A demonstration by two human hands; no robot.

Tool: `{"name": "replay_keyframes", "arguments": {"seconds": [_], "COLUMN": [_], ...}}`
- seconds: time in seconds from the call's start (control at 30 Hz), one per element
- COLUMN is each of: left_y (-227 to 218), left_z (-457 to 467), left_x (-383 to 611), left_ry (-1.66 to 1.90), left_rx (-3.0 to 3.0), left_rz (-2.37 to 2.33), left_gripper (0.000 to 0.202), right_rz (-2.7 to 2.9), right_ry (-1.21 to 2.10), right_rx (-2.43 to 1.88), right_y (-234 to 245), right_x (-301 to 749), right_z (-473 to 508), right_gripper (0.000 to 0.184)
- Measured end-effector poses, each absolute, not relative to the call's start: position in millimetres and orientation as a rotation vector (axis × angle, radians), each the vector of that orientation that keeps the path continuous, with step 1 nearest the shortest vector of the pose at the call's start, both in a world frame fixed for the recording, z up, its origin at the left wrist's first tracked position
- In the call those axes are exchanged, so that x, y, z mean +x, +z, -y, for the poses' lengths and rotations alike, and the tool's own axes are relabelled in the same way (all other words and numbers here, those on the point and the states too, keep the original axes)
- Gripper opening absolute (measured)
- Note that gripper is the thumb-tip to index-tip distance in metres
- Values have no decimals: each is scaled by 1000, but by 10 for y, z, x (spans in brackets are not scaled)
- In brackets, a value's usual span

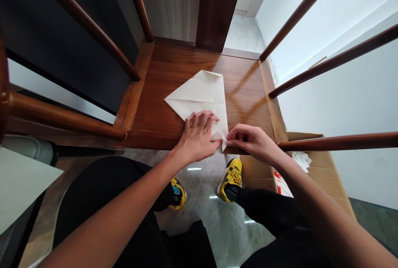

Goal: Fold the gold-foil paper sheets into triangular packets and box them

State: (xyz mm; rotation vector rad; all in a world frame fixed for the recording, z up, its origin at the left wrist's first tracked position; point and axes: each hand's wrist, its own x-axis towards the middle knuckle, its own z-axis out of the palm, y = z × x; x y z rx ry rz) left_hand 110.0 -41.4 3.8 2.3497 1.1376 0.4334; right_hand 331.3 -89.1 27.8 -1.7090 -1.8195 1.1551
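A folded sheet of white paper (pixel 202 93) lies on a brown wooden chair seat (pixel 245 89), one pointed corner to the left. My left hand (pixel 197 135) rests flat on the sheet's near part, fingers spread, pressing it down. My right hand (pixel 253 141) pinches the small near corner of the paper at the seat's front edge, thumb and fingers closed on it. The two hands almost touch at that corner.
Wooden armrest rails (pixel 65 118) run along both sides of the seat, with slanted struts and a back post behind. An open cardboard box (pixel 320 172) with white sheets stands on the floor at right. My legs and yellow shoes (pixel 230 179) are below the seat.
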Motion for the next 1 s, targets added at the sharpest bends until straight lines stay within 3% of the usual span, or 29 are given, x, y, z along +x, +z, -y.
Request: {"name": "replay_keyframes", "arguments": {"seconds": [0.23, 0.43, 0.6, 0.77, 0.93, 1.0], "left_y": [121, 115, 63, 6, -25, -26], "left_z": [289, 331, 418, 473, 489, 489], "left_x": [1039, 980, 832, 723, 720, 728], "left_ry": [293, 435, 408, 289, 271, 264], "left_rx": [2181, 2350, 2709, 2762, 2805, 2818], "left_rz": [-1075, -977, -489, -515, -595, -602], "left_gripper": [48, 38, 46, 60, 74, 76], "right_rz": [1658, 1643, 1657, 1738, 2064, 2199], "right_ry": [1286, 1284, 1271, 1259, 904, 687], "right_rx": [-1876, -1882, -1856, -1834, -1651, -1472], "right_y": [313, 292, 201, 229, 270, 242], "right_x": [3261, 3251, 3310, 3303, 3236, 3223], "right_z": [802, 754, 738, 732, 828, 944], "right_gripper": [26, 26, 34, 26, 4, 14]}}
